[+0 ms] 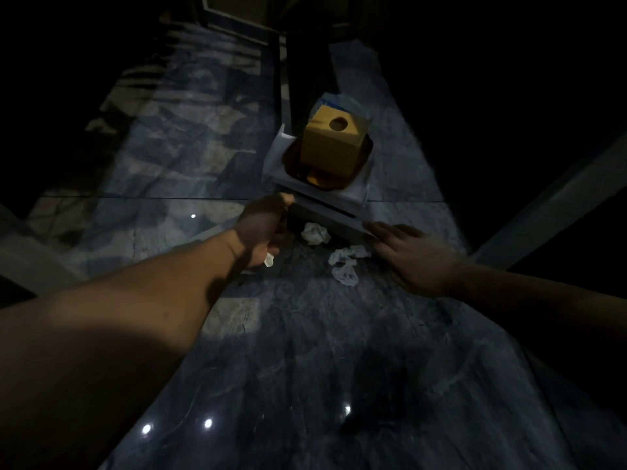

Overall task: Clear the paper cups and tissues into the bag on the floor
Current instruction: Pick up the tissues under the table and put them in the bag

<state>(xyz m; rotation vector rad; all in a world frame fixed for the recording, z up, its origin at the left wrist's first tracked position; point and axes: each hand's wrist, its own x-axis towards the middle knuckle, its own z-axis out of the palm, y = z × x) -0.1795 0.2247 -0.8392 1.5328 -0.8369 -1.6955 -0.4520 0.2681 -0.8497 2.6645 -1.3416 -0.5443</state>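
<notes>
The scene is dim. My left hand (263,228) is curled, with a bit of white tissue (268,260) sticking out under its palm; its thumb touches the near left corner of a white flat board (325,212). My right hand (407,256) lies flat with fingers apart, its fingertips at the board's near right corner. A crumpled tissue (315,233) lies in the shadow under the board's near edge. Another crumpled tissue (346,264) lies on the marble surface (305,334) just left of my right hand. No paper cup and no bag is in view.
A yellow tissue box (334,144) with a round hole stands on a dark tray (364,157) on top of the white board. A pale plastic wrapper (339,101) sits behind the box. The surroundings past the marble's edges are dark.
</notes>
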